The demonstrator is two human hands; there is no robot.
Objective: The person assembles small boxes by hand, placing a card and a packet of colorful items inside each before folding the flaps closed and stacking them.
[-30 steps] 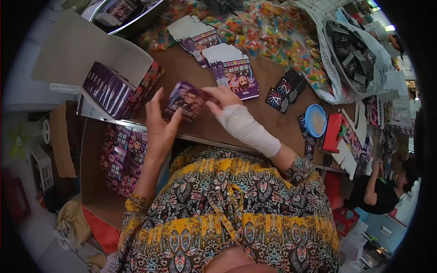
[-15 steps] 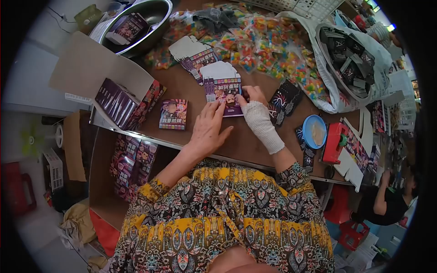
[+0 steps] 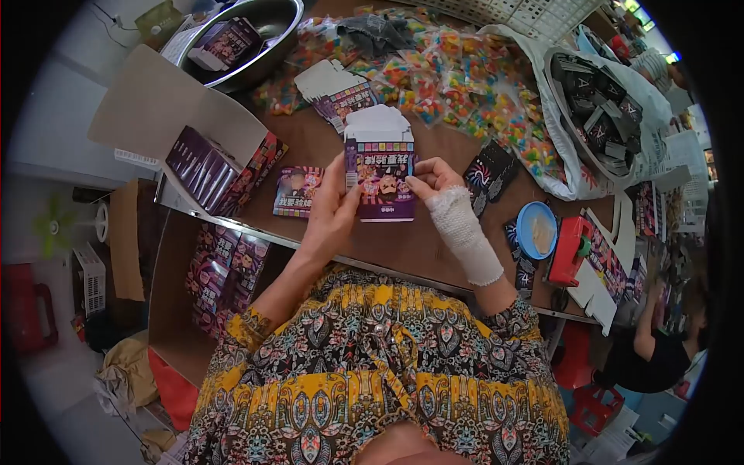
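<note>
Above a brown counter (image 3: 403, 244) strewn with bagged multicoloured candy (image 3: 465, 93), a purple cardboard carton (image 3: 381, 182) with white flaps, just lifted, is pinched between left hand (image 3: 329, 217) and right hand (image 3: 439, 183), apparently free to turn.

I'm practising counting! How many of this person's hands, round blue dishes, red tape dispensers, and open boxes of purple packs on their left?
Hands: 2 (left hand, right hand, either side of white-flapped packaging)
Blue dish: 1
Red tape dispenser: 1
Open boxes: 2 (display box, cardboard box)
Total: 6
</note>
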